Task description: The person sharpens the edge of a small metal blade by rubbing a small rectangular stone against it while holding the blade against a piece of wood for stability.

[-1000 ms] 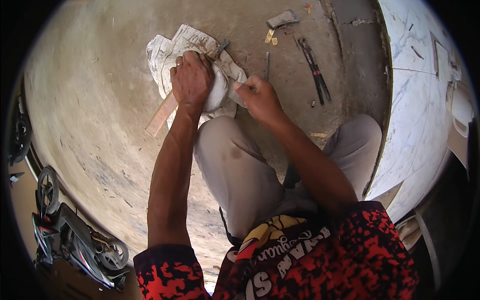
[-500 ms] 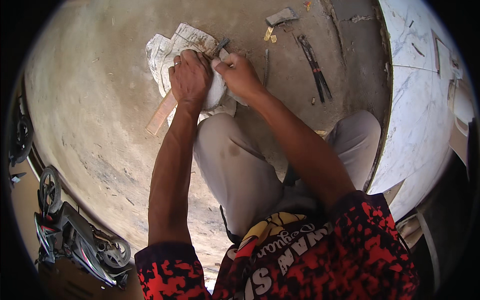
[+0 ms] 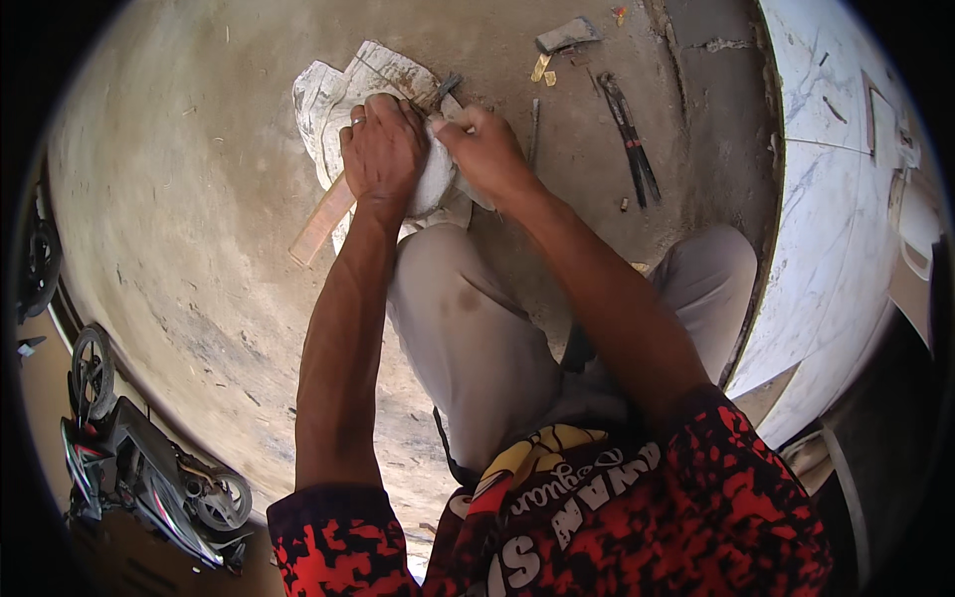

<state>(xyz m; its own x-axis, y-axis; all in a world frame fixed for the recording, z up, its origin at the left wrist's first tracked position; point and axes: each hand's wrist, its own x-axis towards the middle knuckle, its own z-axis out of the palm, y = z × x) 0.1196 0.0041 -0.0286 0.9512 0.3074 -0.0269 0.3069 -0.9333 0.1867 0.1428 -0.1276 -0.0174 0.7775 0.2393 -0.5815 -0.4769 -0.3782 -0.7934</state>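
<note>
A dirty white cloth or sack (image 3: 318,109) lies crumpled on the floor in front of my knee, with a pale rounded piece (image 3: 435,184) on top of it. My left hand (image 3: 385,149) presses on this bundle, fingers bent over its far side; what lies under them is hidden. A flat wooden strip (image 3: 323,224) sticks out from beneath that hand toward the lower left. Close beside it, my right hand (image 3: 484,149) is closed, thumb toward the left fingers. A small dark-tipped piece (image 3: 450,85) shows just beyond the right hand; its kind is unclear.
Right of the bundle lie a thin rod (image 3: 535,129), dark-handled pincers (image 3: 632,144) and a grey wedge-shaped block (image 3: 568,35) with yellow scraps (image 3: 540,67). A white marble-like tiled surface (image 3: 826,199) borders the right side. A motorcycle (image 3: 149,468) stands at lower left.
The view has shifted slightly. Both hands stay at the bundle in nearly the same pose, with the right hand's fingers a little differently bent.
</note>
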